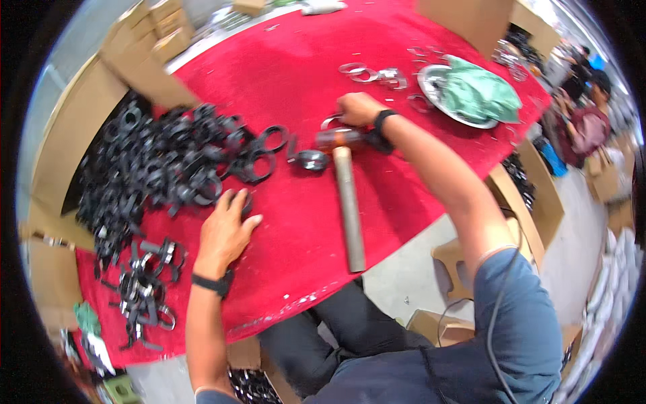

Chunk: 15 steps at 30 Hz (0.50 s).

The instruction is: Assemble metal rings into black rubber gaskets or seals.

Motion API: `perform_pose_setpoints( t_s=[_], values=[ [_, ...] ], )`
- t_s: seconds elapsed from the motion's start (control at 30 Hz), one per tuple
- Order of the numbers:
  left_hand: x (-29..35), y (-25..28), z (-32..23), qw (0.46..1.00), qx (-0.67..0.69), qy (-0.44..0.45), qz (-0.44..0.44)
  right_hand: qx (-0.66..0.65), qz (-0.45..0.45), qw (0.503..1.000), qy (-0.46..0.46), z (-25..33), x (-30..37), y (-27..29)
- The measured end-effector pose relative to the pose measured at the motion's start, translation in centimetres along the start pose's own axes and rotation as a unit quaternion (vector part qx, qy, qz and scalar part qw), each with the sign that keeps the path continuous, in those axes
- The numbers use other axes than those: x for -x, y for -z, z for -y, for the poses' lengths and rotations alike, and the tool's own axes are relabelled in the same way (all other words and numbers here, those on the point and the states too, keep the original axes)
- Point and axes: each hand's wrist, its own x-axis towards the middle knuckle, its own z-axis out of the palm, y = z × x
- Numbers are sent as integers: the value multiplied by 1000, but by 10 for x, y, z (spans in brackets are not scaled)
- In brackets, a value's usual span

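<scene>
One red-covered desk spans the head view. The left hand's grip is loosely parted, near the heap of black rings. The right hand's grip is curled beside a silver ring; whether it holds that cannot be told. A mallet lies near it, handle toward the person.

A head-worn wide fisheye view looks down at close range on the hands and across the red table.
</scene>
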Motion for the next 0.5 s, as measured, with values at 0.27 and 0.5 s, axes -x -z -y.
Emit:
perform_pose_setpoints(
  t_s=[0.27, 0.5],
  values=[
    [1, -5, 6, 1000, 7, -4, -3, 98, -355, 925, -91, -2, 100, 20],
    [27, 1, -16, 1000, -8, 6, 0, 34, -199, 978, 59, 12, 196, 18]
  ],
)
